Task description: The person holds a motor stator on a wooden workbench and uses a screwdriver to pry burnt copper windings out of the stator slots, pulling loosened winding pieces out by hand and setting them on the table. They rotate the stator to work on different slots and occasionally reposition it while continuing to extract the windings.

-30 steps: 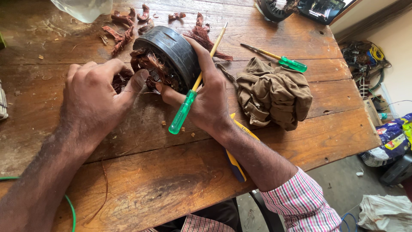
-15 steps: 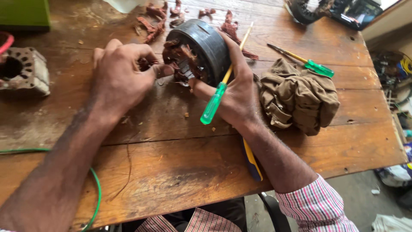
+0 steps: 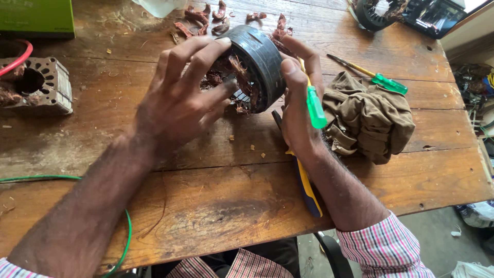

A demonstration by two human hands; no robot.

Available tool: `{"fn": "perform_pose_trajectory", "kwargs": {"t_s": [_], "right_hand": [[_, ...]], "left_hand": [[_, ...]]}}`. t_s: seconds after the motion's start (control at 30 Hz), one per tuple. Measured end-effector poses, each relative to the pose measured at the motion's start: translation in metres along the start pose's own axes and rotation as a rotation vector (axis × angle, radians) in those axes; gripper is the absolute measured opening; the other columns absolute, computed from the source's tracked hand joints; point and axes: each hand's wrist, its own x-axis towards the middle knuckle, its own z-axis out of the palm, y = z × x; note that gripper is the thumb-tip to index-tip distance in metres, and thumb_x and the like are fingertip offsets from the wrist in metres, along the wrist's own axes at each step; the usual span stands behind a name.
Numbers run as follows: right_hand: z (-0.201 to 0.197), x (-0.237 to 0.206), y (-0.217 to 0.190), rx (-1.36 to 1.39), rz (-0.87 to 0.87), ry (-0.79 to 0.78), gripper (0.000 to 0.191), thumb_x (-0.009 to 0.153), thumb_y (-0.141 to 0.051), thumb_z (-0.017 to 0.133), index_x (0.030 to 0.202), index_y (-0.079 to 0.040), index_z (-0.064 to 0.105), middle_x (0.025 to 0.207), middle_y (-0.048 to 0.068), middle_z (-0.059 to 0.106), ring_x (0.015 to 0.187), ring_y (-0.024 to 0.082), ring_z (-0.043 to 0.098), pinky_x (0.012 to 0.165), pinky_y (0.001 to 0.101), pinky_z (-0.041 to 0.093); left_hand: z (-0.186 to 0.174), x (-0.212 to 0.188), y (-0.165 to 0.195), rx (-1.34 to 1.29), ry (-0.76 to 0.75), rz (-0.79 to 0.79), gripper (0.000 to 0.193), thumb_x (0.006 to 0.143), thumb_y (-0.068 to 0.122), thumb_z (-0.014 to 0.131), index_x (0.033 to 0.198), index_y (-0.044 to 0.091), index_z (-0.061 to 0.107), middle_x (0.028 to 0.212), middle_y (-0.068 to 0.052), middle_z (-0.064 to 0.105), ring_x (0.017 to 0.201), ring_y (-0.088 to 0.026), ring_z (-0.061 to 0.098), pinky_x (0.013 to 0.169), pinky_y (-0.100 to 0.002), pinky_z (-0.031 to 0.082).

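Note:
A round black motor stator (image 3: 260,56) with torn copper windings inside stands tilted on the wooden table (image 3: 216,206). My left hand (image 3: 180,98) is spread over its open face, fingertips on its rim and thumb among the windings. My right hand (image 3: 298,108) grips the stator's right side and also holds a green-handled screwdriver (image 3: 315,105) against the palm, handle pointing down.
A crumpled brown cloth (image 3: 368,118) lies right of my hand, a second green screwdriver (image 3: 383,80) behind it. A blue-yellow plier handle (image 3: 309,190) lies under my right forearm. Copper scraps (image 3: 206,20), another stator core (image 3: 38,85), a green wire (image 3: 123,231), a green box (image 3: 36,18).
The view has shifted and closed in. My left hand has opened and spread over the stator's face. The screwdriver has swung from slanted to nearly upright in my right hand.

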Motion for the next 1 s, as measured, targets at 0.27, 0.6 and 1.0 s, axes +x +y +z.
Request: {"fn": "perform_pose_trajectory", "kwargs": {"t_s": [0.27, 0.6, 1.0], "right_hand": [[0.002, -0.002, -0.002, -0.112, 0.052, 0.019, 0.062, 0.104, -0.043, 0.06, 0.145, 0.0, 0.047, 0.13, 0.017, 0.068, 0.122, 0.018, 0.06, 0.112, 0.033, 0.047], [0.001, -0.003, 0.0, -0.086, 0.045, -0.013, 0.056, 0.106, -0.039, 0.06, 0.144, 0.0, 0.048, 0.133, 0.016, 0.066, 0.122, 0.017, 0.062, 0.108, 0.0319, 0.052], [0.0, -0.003, 0.005, -0.119, 0.052, -0.028, 0.054, 0.105, -0.036, 0.063, 0.141, 0.001, 0.048, 0.126, 0.014, 0.069, 0.114, 0.014, 0.063, 0.099, 0.0292, 0.055]], "left_hand": [[0.008, 0.004, 0.013, 0.119, -0.026, -0.207, 0.013, 0.104, 0.032, 0.08, 0.098, 0.02, 0.078, 0.166, -0.012, 0.019, 0.152, -0.035, 0.019, 0.122, -0.057, 0.035], [0.012, 0.003, 0.021, 0.033, -0.046, -0.261, 0.027, 0.11, 0.034, 0.074, 0.103, 0.007, 0.075, 0.164, -0.01, 0.025, 0.15, -0.029, 0.022, 0.118, -0.057, 0.035], [0.014, 0.004, 0.024, -0.06, -0.059, -0.33, 0.025, 0.112, 0.033, 0.074, 0.103, 0.01, 0.079, 0.163, -0.009, 0.028, 0.149, -0.027, 0.022, 0.121, -0.058, 0.032]]}}
